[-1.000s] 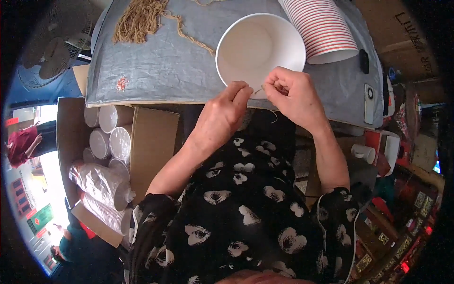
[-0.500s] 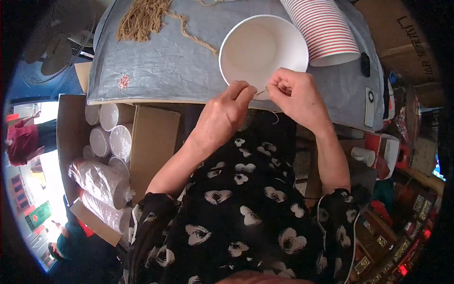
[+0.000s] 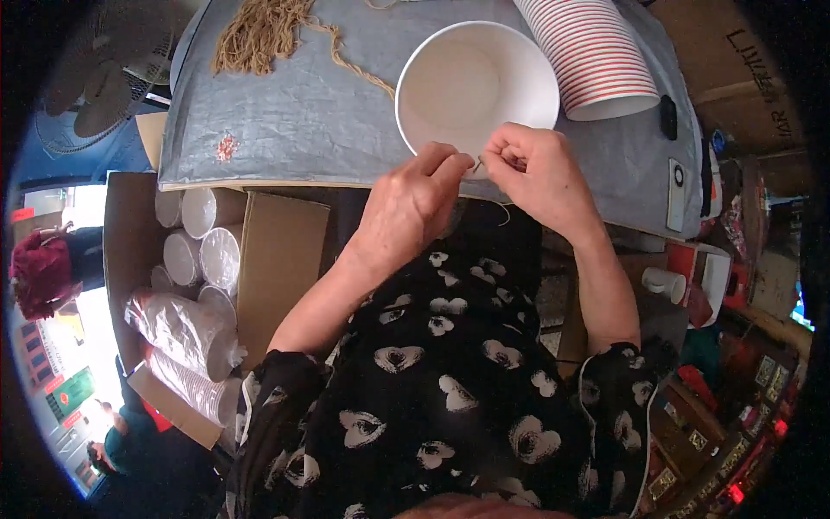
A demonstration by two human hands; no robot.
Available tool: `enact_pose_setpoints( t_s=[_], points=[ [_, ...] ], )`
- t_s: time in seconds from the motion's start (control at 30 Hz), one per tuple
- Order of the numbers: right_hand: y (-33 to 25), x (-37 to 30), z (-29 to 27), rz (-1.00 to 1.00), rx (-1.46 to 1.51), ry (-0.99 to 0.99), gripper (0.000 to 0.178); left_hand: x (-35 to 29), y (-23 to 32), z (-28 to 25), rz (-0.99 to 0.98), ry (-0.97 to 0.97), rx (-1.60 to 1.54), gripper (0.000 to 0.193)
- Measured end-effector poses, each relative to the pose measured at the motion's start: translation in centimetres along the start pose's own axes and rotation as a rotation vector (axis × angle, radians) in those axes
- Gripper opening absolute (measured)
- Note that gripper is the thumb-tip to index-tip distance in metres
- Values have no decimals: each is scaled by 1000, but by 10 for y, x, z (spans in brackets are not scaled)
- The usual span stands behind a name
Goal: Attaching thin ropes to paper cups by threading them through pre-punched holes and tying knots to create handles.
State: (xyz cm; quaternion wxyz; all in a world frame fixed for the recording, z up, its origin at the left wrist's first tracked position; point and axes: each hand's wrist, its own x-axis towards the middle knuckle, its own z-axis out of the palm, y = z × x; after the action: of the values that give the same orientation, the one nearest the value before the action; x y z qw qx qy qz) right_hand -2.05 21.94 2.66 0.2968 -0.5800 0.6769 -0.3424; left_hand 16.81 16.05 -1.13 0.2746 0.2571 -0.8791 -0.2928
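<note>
Just in front of a large white paper bucket [image 3: 527, 86], my two hands meet, fingertips almost touching. My left hand [image 3: 408, 208] is closed in a pinch. My right hand [image 3: 543, 180], also pinching, faces it on the other side. A short piece of thin string [image 3: 477, 163] shows between the fingertips, and a pale loose end [image 3: 506, 213] curls down below my right hand. What sits inside the fingers is mostly hidden. The bucket stands on the grey-covered table [image 3: 303, 147], its open mouth showing a pale inside.
A long stack of red-striped paper cups [image 3: 596, 60] lies right of the bucket. A bundle of brown twine [image 3: 259, 35] lies far left, near small red-and-white bits [image 3: 226, 148]. A phone [image 3: 675, 195] rests at the right edge. A carton [image 3: 281, 259] of wrapped cups stands below left.
My fingertips have come slightly closer together, and the visible string between them is now steeper. The bucket has shifted a little away and to the left. A background person in red has turned.
</note>
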Motion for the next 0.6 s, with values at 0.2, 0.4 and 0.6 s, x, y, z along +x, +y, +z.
enact_pose_setpoints(
  t_s=[0.2, 0.4, 0.6],
  points=[
    [1, -3, 3, 44, 42, 19, 9, 2, -2, -2, 18, -25, 15, 25],
    [-2, -2, 3, 3, -88, 140, 11, 9, -1, -5, -6, -62, 47, 23],
    [-5, -4, 6, -67, -251, 253, 17, 20, -6, -10, -5, -61, 39, 22]
  ],
)
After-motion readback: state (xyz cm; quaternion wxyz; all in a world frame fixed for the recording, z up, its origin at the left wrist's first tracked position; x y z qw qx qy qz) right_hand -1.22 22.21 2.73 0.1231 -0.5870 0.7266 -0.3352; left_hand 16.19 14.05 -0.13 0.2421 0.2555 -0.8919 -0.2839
